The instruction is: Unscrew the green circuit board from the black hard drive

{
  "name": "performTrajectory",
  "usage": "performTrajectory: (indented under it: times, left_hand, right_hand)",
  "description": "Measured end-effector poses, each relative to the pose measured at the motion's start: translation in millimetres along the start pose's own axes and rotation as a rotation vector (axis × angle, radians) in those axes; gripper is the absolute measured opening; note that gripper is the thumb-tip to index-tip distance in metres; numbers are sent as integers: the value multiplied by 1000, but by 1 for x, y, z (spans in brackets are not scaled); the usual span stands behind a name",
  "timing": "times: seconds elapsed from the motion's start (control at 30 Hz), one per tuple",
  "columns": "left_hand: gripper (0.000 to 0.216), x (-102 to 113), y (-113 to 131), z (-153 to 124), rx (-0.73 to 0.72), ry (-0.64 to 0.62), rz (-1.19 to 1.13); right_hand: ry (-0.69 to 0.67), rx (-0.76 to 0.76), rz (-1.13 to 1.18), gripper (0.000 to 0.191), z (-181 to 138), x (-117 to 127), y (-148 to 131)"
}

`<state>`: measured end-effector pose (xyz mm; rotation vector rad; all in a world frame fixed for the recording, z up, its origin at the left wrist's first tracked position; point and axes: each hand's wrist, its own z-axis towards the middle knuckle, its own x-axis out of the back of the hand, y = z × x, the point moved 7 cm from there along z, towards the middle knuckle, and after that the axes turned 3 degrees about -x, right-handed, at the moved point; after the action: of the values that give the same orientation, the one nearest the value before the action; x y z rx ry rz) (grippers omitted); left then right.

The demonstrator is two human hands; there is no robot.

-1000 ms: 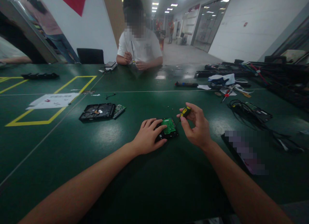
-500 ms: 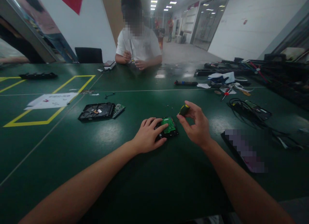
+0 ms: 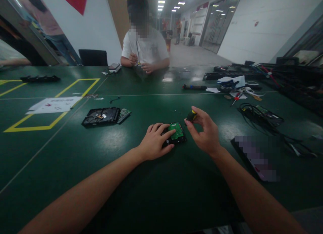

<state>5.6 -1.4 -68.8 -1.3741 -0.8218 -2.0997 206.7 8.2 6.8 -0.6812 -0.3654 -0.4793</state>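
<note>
My left hand (image 3: 156,141) lies spread over the left part of a hard drive (image 3: 182,140). Its index finger presses on the green circuit board (image 3: 178,130), and the thumb rests along the near side. Just right of the drive, my right hand (image 3: 204,128) pinches a screwdriver (image 3: 191,116) with a dark green and yellow handle between thumb and fingers. The handle leans over the drive's right edge. I cannot make out the screwdriver's tip or what it touches. Several tiny bits, perhaps screws (image 3: 180,113), lie beyond the drive.
An opened hard drive (image 3: 101,116) and a loose circuit board (image 3: 124,115) lie left. A blurred flat slab (image 3: 254,158), a cable (image 3: 246,118) and a red screwdriver (image 3: 236,99) lie right. A person (image 3: 145,47) sits opposite. Paper (image 3: 54,105) lies by yellow tape (image 3: 85,89).
My right hand has shifted very slightly to the left, and the screwdriver handle has turned a little in its fingers. My left hand and the hard drive have stayed put.
</note>
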Motion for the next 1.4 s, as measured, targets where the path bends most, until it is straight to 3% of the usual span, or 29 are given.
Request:
performTrajectory:
  times: [1.13, 1.4]
  left_hand:
    - [67, 1, 1, 0, 3, -5, 19]
    - [66, 1, 1, 0, 0, -9, 15]
  right_hand:
    - [-44, 111, -33, 66, -1, -2, -16]
    - [28, 97, -26, 64, 0, 3, -10]
